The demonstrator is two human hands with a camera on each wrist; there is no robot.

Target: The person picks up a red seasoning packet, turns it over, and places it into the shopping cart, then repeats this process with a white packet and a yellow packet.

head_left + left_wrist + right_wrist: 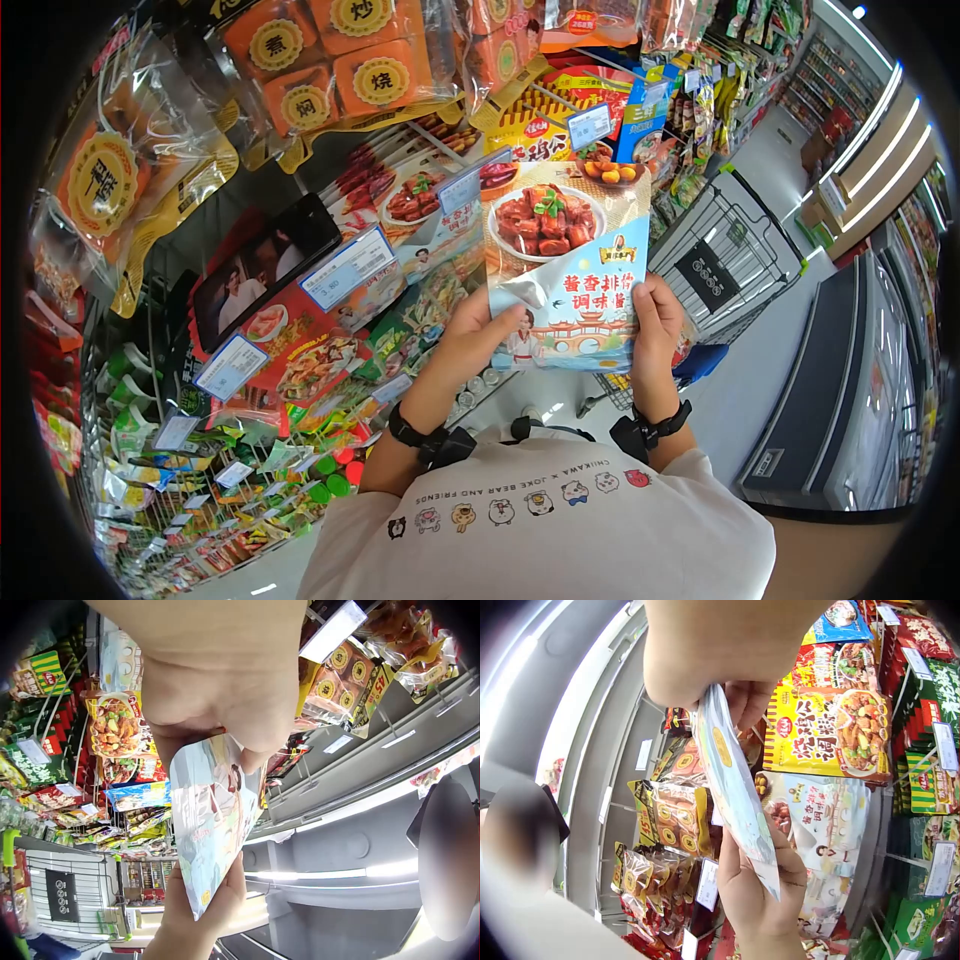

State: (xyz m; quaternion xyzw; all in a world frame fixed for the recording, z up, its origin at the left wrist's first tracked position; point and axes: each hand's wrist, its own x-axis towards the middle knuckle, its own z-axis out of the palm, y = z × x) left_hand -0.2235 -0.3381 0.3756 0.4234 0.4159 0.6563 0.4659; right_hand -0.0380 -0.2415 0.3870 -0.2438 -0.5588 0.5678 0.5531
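Observation:
Both hands hold a flat seasoning sauce packet (570, 265) upright in front of the chest. Its front faces up at the head camera, with a picture of braised ribs in a bowl above red lettering on pale blue. The left hand (487, 330) grips the lower left edge, its thumb lying over the front. At the opposite edge, the right hand (656, 325) pinches the packet, thumb on the front and fingers behind. The packet (731, 776) appears nearly edge-on between the two hands in the right wrist view.
Hanging seasoning packets (825, 731) and price tags (350, 265) crowd the rack close on the left. A dark-framed screen (265, 265) is among them. Beyond the hands stands a shopping cart (735, 255) in the aisle. A dark chest freezer (830, 380) lines the right side.

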